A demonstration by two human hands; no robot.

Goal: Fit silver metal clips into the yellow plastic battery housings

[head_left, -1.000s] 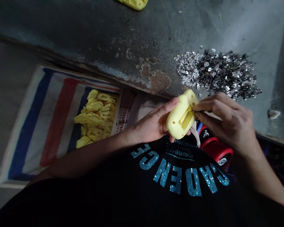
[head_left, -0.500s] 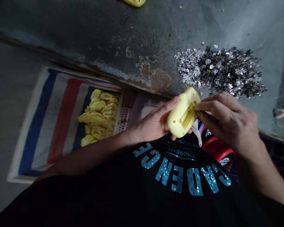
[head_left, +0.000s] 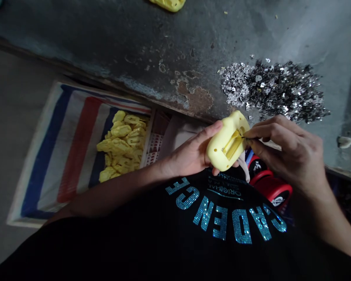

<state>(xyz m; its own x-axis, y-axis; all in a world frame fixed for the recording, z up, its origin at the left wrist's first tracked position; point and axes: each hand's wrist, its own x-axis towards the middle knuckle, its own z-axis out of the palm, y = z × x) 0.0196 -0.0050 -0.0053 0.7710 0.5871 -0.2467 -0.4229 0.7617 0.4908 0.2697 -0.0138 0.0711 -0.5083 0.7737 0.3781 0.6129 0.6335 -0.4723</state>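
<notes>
My left hand [head_left: 197, 150] is wrapped round a pale yellow plastic casing [head_left: 222, 144], thumb on its upper side and fingers beneath. The casing has rounded ends, small screw holes and a long rectangular recess like a battery compartment, which faces up. My right hand [head_left: 286, 144] is beside the casing's right edge, thumb and forefinger pinched on a small thin dark piece [head_left: 242, 137] at the recess's upper end. Most of that piece is hidden by the fingertips. A heap of small shiny metal pieces [head_left: 286, 89] lies on the worktop just beyond my right hand.
The grey, worn worktop [head_left: 119, 47] has a chipped front edge. Another yellow casing [head_left: 172, 4] lies at its far side. Lower left, a box lined with striped sheeting [head_left: 78, 144] holds many yellow plastic parts [head_left: 124, 144]. Red round objects [head_left: 270, 189] sit under my right forearm.
My right hand has drawn back slightly to the right from the recess, and a dark tip now shows at its fingertips. The left hand keeps its hold on the casing.
</notes>
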